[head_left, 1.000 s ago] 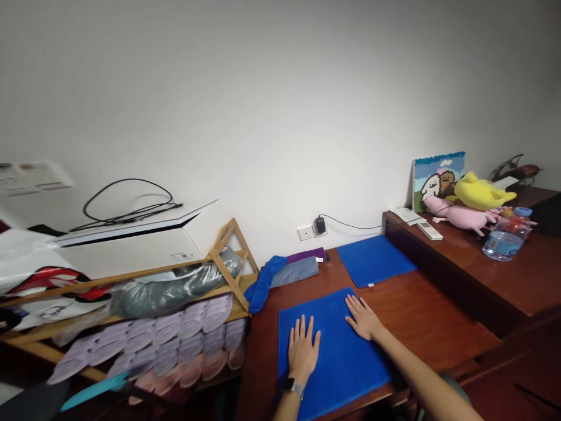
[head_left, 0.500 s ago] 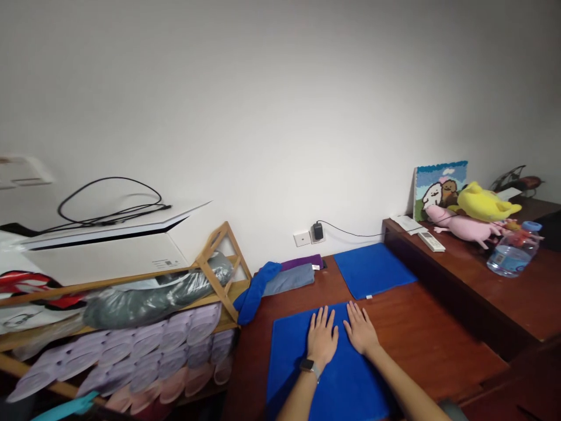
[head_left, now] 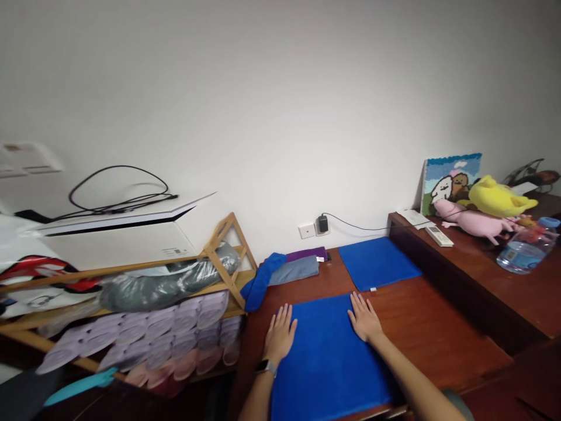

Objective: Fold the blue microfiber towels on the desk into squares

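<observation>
A blue cloth (head_left: 326, 356) lies flat on the reddish-brown desk (head_left: 421, 327) in front of me. My left hand (head_left: 279, 334), with a watch on its wrist, rests palm down along the cloth's left edge, fingers stretched out. On the cloth's upper right edge lies my right hand (head_left: 364, 318), also flat with its fingers spread. Neither hand holds anything. Farther back, a second blue cloth (head_left: 377, 262) is spread out by the wall. Left of it are a grey-blue folded cloth (head_left: 294, 271), a purple cloth (head_left: 307, 254) and a crumpled blue cloth (head_left: 265, 282).
A wooden rack (head_left: 228, 251) with several lilac slippers (head_left: 184, 327) and a white box (head_left: 127, 242) stands at left. On the raised right shelf are a remote (head_left: 439, 236), a pink plush toy (head_left: 473, 222), a yellow plush toy (head_left: 499, 197) and a water bottle (head_left: 526, 251).
My left hand has moved left, from the middle of the cloth to its left edge. My right hand stays near the upper right edge. The view has shifted slightly.
</observation>
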Tool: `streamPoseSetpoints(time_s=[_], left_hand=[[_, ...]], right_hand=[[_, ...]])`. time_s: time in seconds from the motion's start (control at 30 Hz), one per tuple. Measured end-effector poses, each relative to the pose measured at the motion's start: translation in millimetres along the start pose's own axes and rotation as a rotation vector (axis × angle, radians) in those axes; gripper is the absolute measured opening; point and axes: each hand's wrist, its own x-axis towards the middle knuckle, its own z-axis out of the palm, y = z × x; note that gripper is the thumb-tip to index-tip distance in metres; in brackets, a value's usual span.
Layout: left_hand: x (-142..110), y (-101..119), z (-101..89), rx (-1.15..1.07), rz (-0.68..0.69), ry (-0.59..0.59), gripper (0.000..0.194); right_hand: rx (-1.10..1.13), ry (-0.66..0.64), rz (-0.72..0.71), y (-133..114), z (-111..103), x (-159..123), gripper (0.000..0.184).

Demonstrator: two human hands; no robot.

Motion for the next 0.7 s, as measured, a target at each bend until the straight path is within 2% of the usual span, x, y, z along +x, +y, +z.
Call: streamPoseSetpoints(time_s=[0.03, 0.1, 0.47, 0.53, 0.57, 0.7], left_hand=[[-4.6, -13.8, -1.2, 0.004, -0.006, -0.001, 0.064], [-9.9, -26.6, -2.0, -0.004, -0.004, 0.004, 0.065], [-8.3, -19.1, -3.9, 0.014, 0.027, 0.078, 0.061], [-3.5, 2.3, -6.2, 0.004, 0.063, 0.13, 0.06], [0.5, 20.5, -7.0, -0.011, 0.094, 0.15, 0.06], [23.7, 126.8, -3.0, -0.118, 0.258, 0.115, 0.064]], right_hand=[[-0.008, -0.003, 0.0, 0.2, -0.7, 0.1, 0.071], [-0.027, -0.008, -0.005, 1.6, -2.1, 1.0, 0.072], [-0.037, 0.014, -0.045, 13.1, 3.5, 7.8, 0.069], [-0.036, 0.018, -0.04, 12.8, 4.3, 8.0, 0.069], [-0.034, 0.02, -0.038, 12.6, 4.3, 8.0, 0.069], [-0.034, 0.005, -0.045, 12.6, 2.7, 7.9, 0.069]])
